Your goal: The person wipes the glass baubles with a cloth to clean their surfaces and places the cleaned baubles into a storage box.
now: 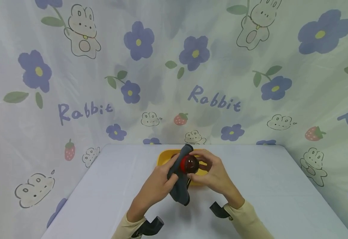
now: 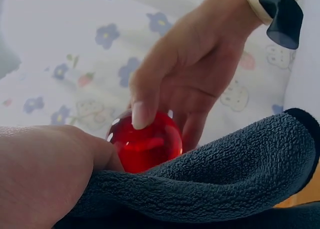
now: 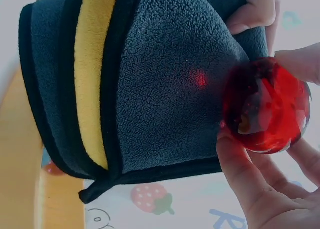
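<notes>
A clear red ball (image 1: pixel 191 164) is held in the fingertips of my right hand (image 1: pixel 216 173). My left hand (image 1: pixel 157 185) grips a dark grey plush cloth (image 1: pixel 180 191) with a black edge. In the right wrist view the cloth (image 3: pixel 170 89) hangs folded, with a yellow strip along one side, and the ball (image 3: pixel 267 106) sits against it. The left wrist view shows the ball (image 2: pixel 145 146) just behind the cloth's upper fold (image 2: pixel 225 174), with the right thumb and fingers around it. Much of the left hand's fingers is hidden behind the cloth.
A yellow tray (image 1: pixel 163 156) stands on the white table (image 1: pixel 117 179) behind and beneath the hands. Something reddish (image 3: pixel 52 168) shows inside it, mostly hidden. A curtain (image 1: pixel 162 73) printed with flowers and rabbits hangs around the table. Black wrist cameras (image 1: pixel 153 226) sit at both cuffs.
</notes>
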A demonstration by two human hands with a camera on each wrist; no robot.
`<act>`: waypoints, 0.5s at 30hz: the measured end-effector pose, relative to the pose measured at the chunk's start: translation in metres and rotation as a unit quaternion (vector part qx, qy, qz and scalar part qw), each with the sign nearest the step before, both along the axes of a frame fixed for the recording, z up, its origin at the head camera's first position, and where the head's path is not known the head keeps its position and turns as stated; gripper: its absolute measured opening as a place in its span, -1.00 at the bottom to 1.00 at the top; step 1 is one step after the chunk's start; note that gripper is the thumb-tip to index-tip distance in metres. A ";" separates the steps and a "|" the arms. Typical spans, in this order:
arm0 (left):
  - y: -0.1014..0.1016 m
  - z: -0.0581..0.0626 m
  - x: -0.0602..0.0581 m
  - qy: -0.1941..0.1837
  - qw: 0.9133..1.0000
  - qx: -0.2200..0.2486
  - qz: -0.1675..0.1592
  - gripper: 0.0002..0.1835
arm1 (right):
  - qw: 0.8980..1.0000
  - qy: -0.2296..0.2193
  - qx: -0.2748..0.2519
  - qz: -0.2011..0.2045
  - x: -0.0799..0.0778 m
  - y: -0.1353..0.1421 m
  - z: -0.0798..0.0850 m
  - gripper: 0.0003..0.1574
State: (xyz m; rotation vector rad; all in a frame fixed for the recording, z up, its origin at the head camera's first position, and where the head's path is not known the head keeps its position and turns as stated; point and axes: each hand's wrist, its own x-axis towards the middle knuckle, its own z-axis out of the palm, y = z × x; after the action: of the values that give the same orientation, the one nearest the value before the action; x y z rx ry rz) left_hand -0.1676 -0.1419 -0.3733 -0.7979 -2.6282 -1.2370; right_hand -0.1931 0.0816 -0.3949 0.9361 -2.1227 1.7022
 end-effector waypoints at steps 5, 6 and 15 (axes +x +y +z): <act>0.001 0.001 0.002 -0.016 1.000 -0.006 0.009 -0.30 | 1.000 -0.013 -0.014 -0.008 -0.001 0.002 0.002 -0.24; 0.001 0.001 0.002 -0.018 1.000 -0.007 0.010 -0.30 | 1.000 -0.013 -0.014 -0.010 -0.002 0.002 0.002 -0.25; 0.004 0.004 0.008 -0.009 1.000 -0.007 0.015 -0.31 | 0.998 0.004 0.010 -0.057 -0.003 0.005 0.003 -0.29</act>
State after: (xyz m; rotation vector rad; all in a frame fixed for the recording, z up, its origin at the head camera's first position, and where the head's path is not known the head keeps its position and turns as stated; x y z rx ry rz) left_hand -0.1599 -0.1380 -0.3693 -0.7499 -2.6560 -1.2265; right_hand -0.1965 0.0867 -0.3921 0.8081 -2.1488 1.6219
